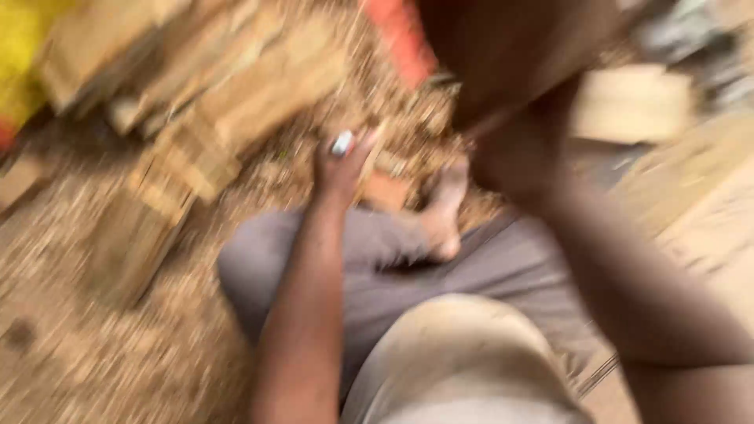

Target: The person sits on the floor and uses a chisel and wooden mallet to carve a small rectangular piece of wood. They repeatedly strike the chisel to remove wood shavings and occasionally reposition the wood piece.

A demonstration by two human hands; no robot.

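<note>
1. The whole scene is smeared by motion, so fine detail is hard to read.
2. The left hand (339, 166) is stretched forward over the person's lap, fingers curled together around a small pale, whitish object (342, 143) that sticks out near the top of the fist. What kind of object it is I cannot tell.
3. That small object seems to point up and slightly away from the person, its long axis roughly in line with the forearm; the blur leaves this uncertain.
4. The right hand (514, 153) is raised close to the camera and shows only as a dark, blurred mass. Whether its fingers are apart or closed, I cannot tell, nor whether it holds the dark brown shape (503, 47) above it.
5. The person sits low, knees bent in grey trousers (393, 267), one bare foot (446, 212) resting on the leg. A light, dusty shirt (463, 353) fills the bottom of the view.
6. The ground (71, 345) is covered in coarse, tan wood shavings and chips, loose and crumbly-looking.
7. To the left front lies a heap of rough-cut wooden blocks (196, 102), pale brown and squared, their long sides slanting from lower left to upper right.
8. A small reddish-brown block (386, 191) lies on the shavings just beyond the left hand.
9. A flat pale wooden piece (632, 102) sits at the right, an orange-red strip (400, 35) shows at the top, and something yellow (20, 55) fills the upper left corner.
</note>
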